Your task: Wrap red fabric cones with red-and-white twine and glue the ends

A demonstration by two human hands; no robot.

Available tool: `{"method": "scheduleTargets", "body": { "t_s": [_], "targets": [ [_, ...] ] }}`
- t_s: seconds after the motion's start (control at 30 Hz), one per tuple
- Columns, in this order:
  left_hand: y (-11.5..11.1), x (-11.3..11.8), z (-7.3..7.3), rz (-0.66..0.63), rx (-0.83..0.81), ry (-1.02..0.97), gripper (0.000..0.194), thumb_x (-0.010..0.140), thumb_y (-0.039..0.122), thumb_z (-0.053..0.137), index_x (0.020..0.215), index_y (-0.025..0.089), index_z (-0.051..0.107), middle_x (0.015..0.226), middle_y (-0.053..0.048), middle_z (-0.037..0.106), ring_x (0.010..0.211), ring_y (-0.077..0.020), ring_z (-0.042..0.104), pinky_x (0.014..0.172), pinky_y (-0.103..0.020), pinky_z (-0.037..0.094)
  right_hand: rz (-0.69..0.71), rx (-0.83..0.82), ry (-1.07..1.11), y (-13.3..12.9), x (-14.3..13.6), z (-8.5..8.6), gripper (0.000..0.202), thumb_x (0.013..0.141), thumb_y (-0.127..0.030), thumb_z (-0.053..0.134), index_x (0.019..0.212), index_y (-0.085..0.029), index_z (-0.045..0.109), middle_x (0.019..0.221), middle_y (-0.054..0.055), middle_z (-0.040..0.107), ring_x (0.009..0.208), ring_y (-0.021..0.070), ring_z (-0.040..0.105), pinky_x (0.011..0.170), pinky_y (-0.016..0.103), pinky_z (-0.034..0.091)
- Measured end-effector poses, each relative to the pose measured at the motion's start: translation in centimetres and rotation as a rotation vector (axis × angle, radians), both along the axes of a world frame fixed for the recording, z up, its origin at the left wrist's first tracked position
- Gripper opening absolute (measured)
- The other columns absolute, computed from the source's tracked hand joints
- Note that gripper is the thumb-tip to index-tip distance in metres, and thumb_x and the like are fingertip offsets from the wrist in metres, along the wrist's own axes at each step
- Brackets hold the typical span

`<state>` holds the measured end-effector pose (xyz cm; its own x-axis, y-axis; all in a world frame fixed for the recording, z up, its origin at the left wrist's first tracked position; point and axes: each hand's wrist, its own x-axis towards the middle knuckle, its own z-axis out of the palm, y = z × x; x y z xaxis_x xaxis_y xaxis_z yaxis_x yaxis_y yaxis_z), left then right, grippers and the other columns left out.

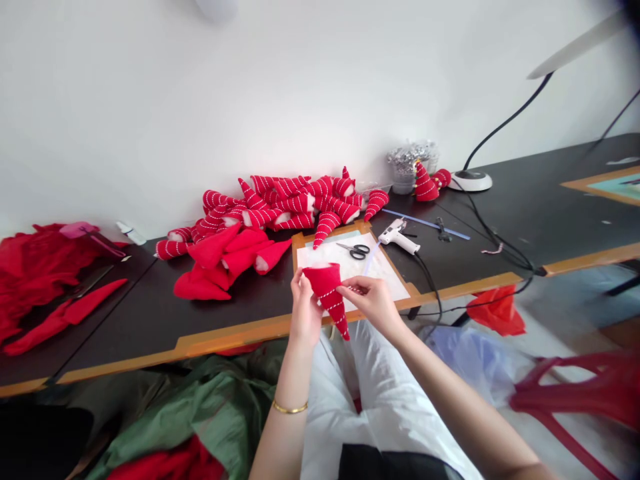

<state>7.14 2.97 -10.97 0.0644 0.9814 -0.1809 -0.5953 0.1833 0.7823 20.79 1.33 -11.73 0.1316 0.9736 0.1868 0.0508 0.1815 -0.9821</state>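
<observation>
My left hand (306, 310) is closed round the side of a stuffed red felt cone (325, 279), whose point hangs down over my lap. White filling shows at its wide top, and dashed red-and-white cord winds round its lower part. Thumb and fingertips of my right hand (371, 300) pinch a red-and-white cord (353, 289) against the cone's right side. Just beyond my hands, black-handled scissors (359, 251) lie on a white sheet (385, 273). To the right of the sheet rests a white glue gun (399, 236), its cable running off the table edge.
Cord-wrapped red cones (280, 200) are heaped by the wall, with plain red cones (225, 260) in front. Red fabric (40, 267) lies far left. A glue stick (430, 225), a tub of silver tinsel (411, 167) and a desk lamp (471, 180) stand or lie right. A red stool (575, 387) is below.
</observation>
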Motion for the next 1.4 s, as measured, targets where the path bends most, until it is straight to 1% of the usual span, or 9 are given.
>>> {"method": "scheduleTargets", "body": {
  "t_s": [0.1, 0.17, 0.27, 0.53, 0.77, 0.9, 1.17, 1.27, 1.4],
  "targets": [
    [-0.1, 0.5, -0.1, 0.079, 0.084, 0.094, 0.085, 0.065, 0.032, 0.089, 0.137, 0.032, 0.045, 0.121, -0.006, 0.067, 0.101, -0.0215, 0.069, 0.085, -0.030, 0.055, 0.044, 0.058, -0.099, -0.4, -0.5, 0.4, 0.027, 0.077, -0.043, 0.073, 0.074, -0.016, 0.074, 0.064, 0.004, 0.068, 0.057, 0.0153, 0.054, 0.056, 0.027, 0.040],
    [0.0, 0.5, -0.1, 0.085, 0.071, 0.125, 0.079, 0.067, 0.029, 0.087, 0.135, 0.028, 0.048, 0.121, -0.007, 0.067, 0.104, -0.0218, 0.068, 0.086, -0.029, 0.054, 0.114, 0.043, -0.087, -0.5, -0.5, 0.7, 0.029, 0.077, -0.045, 0.074, 0.075, -0.016, 0.074, 0.065, 0.004, 0.069, 0.057, 0.0152, 0.055, 0.056, 0.027, 0.040],
    [0.3, 0.1, 0.1, 0.080, 0.062, 0.136, 0.067, 0.072, 0.033, 0.084, 0.130, 0.024, 0.053, 0.118, -0.007, 0.068, 0.106, -0.0220, 0.068, 0.088, -0.029, 0.054, 0.160, 0.008, -0.069, -0.2, 0.2, 0.8, 0.034, 0.075, -0.050, 0.075, 0.077, -0.016, 0.074, 0.067, 0.005, 0.070, 0.056, 0.0150, 0.054, 0.055, 0.028, 0.040],
    [0.2, -0.7, 0.1, -0.052, -0.025, 0.060, 0.071, 0.071, 0.039, 0.084, 0.132, 0.026, 0.051, 0.112, -0.008, 0.071, 0.096, -0.0244, 0.071, 0.086, -0.036, 0.057, 0.191, -0.056, 0.024, 0.6, 1.5, 0.4, 0.035, 0.070, -0.050, 0.079, 0.075, -0.015, 0.074, 0.071, 0.006, 0.073, 0.063, 0.0166, 0.060, 0.062, 0.029, 0.045],
    [-0.3, -1.1, 0.6, -0.174, -0.122, -0.034, 0.063, 0.079, 0.047, 0.076, 0.132, 0.020, 0.055, 0.115, -0.013, 0.071, 0.099, -0.0292, 0.071, 0.088, -0.044, 0.058, 0.255, -0.148, 0.212, 0.6, 1.0, 0.3, 0.039, 0.069, -0.053, 0.080, 0.070, -0.015, 0.069, 0.062, 0.003, 0.068, 0.054, 0.0131, 0.058, 0.050, 0.024, 0.039],
    [-0.3, -1.3, 0.5, -0.222, -0.148, -0.056, 0.052, 0.084, 0.050, 0.068, 0.119, 0.011, 0.064, 0.113, -0.018, 0.072, 0.108, -0.0335, 0.068, 0.095, -0.048, 0.055, 0.242, -0.196, 0.257, 1.0, 0.8, -0.3, 0.042, 0.065, -0.053, 0.083, 0.071, -0.015, 0.066, 0.058, -0.001, 0.062, 0.042, 0.0066, 0.044, 0.040, 0.020, 0.024],
    [-0.5, -1.6, 0.9, -0.262, -0.059, -0.130, 0.057, 0.089, 0.047, 0.063, 0.137, 0.018, 0.053, 0.125, -0.015, 0.068, 0.120, -0.0334, 0.062, 0.105, -0.053, 0.046, 0.312, -0.224, 0.269, 1.2, 0.5, -0.8, 0.041, 0.069, -0.053, 0.079, 0.077, -0.013, 0.073, 0.060, 0.003, 0.067, 0.039, 0.0029, 0.028, 0.040, 0.021, 0.014],
    [-0.4, -1.6, 0.9, -0.273, -0.107, -0.098, 0.063, 0.088, 0.055, 0.061, 0.136, 0.015, 0.055, 0.123, -0.016, 0.069, 0.117, -0.0350, 0.063, 0.102, -0.051, 0.049, 0.309, -0.213, 0.283, 1.0, 0.2, -0.3, 0.042, 0.068, -0.055, 0.079, 0.072, -0.013, 0.071, 0.058, 0.002, 0.065, 0.040, 0.0046, 0.032, 0.040, 0.022, 0.018],
    [-0.1, -1.5, 0.0, -0.179, -0.109, 0.005, 0.077, 0.079, 0.065, 0.066, 0.136, 0.015, 0.053, 0.117, -0.017, 0.071, 0.110, -0.0339, 0.066, 0.093, -0.044, 0.055, 0.131, -0.103, 0.207, 0.8, -0.3, 0.1, 0.037, 0.068, -0.051, 0.079, 0.069, -0.014, 0.070, 0.058, 0.002, 0.063, 0.048, 0.0103, 0.047, 0.046, 0.023, 0.032]
  ]
}}
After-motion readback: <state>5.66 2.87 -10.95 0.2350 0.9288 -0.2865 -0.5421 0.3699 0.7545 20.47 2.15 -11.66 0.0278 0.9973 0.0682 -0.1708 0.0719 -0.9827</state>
